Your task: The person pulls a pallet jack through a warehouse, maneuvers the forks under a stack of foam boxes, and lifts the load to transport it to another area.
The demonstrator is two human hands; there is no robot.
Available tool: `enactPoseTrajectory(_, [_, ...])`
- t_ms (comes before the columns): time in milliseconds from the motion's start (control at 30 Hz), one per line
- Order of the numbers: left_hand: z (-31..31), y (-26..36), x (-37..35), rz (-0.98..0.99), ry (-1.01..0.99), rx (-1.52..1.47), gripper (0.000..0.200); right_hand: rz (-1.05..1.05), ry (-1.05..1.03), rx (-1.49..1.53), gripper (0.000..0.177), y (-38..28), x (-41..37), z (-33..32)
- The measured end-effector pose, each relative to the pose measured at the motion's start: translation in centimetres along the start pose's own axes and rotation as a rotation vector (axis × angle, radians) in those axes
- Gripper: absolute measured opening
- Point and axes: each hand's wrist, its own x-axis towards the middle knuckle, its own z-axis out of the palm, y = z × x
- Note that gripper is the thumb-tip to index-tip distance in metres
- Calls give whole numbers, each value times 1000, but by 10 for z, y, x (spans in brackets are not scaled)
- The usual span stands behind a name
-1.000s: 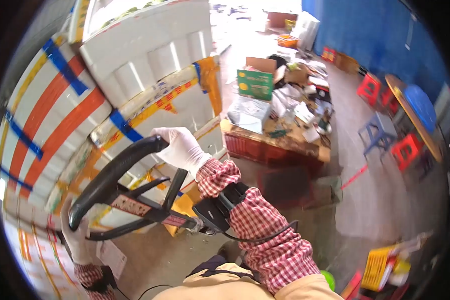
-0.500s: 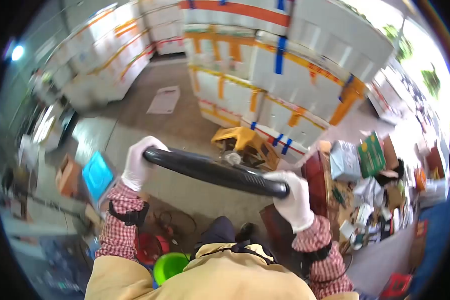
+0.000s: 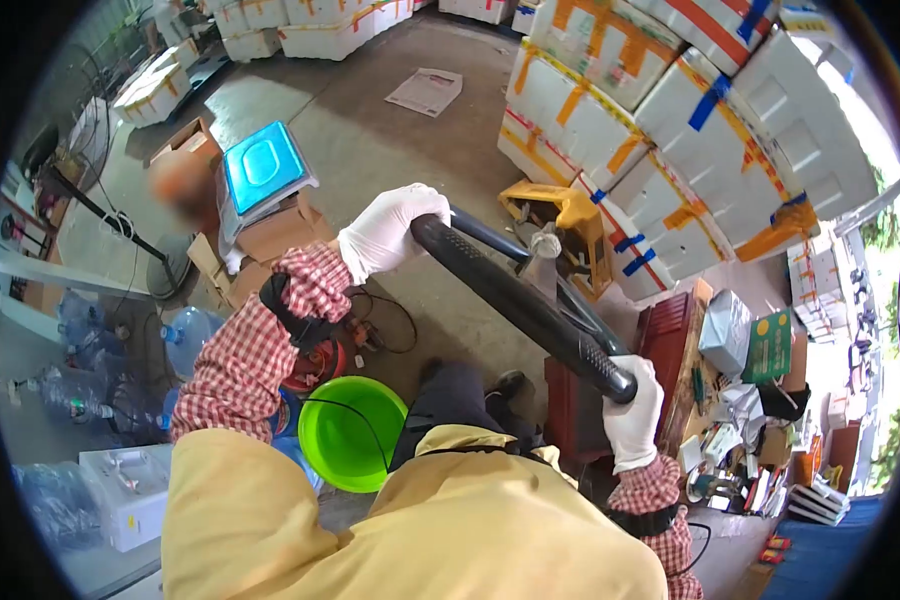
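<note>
A long black bar (image 3: 515, 300) with textured grip areas near its ends slants down to the right in front of my body. My left hand (image 3: 392, 230), in a white glove, is wrapped round its upper end. Round the lower end is my right hand (image 3: 634, 415), also gloved in white. Behind the bar shows a grey metal fitting (image 3: 542, 262) with thinner dark tubes; how they join the bar is partly hidden. The palms and most fingertips are out of sight.
White foam boxes (image 3: 660, 200) are stacked ahead right, beside a yellow plastic stool (image 3: 580, 225). A green basin (image 3: 345, 450) stands by my legs. Cartons (image 3: 280, 235) with a blue lid (image 3: 263, 168) lie left. A cluttered table (image 3: 682, 400) is at right.
The view has swung left and down. The bar now slants more steeply and shows tubes behind it. Both hands still hold its ends.
</note>
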Motion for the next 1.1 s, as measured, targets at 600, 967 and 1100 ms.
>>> enactPoseTrajectory(600, [-262,-234,77,58,-157,386,33,-159,-649,164,61,-216,176,201])
enactPoseTrajectory(967, [-260,-234,154,-6,-207,397,29,-399,-857,410,63,-172,263,203])
enactPoseTrajectory(1100, [-263,-225,158,-136,-297,451,26,-342,-893,564,55,-161,265,187])
